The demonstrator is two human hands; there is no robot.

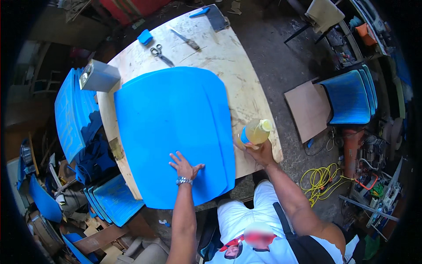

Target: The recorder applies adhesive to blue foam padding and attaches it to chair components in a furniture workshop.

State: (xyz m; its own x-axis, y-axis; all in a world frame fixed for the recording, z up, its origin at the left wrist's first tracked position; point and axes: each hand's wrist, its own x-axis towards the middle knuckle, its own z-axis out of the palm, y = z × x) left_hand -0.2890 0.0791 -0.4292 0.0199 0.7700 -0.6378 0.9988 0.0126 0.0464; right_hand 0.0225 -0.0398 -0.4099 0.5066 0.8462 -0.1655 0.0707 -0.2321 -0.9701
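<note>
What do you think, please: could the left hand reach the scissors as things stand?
Probably yes, with a stretch: the left hand rests on the blue sheet, and nothing stands between it and the scissors.

Plain bright blue covers the stacked sheets point(169, 127) at the centre. Right of them, the bottle point(256, 133) looks cloudy pale yellow, its label point(244, 136) blue. The wooden tabletop point(247, 90) is pale tan with dark smudges. At lower right the coiled cable point(314, 183) is bright yellow; at left, the blue panels point(69, 116) carry yellowish streaks.
</note>
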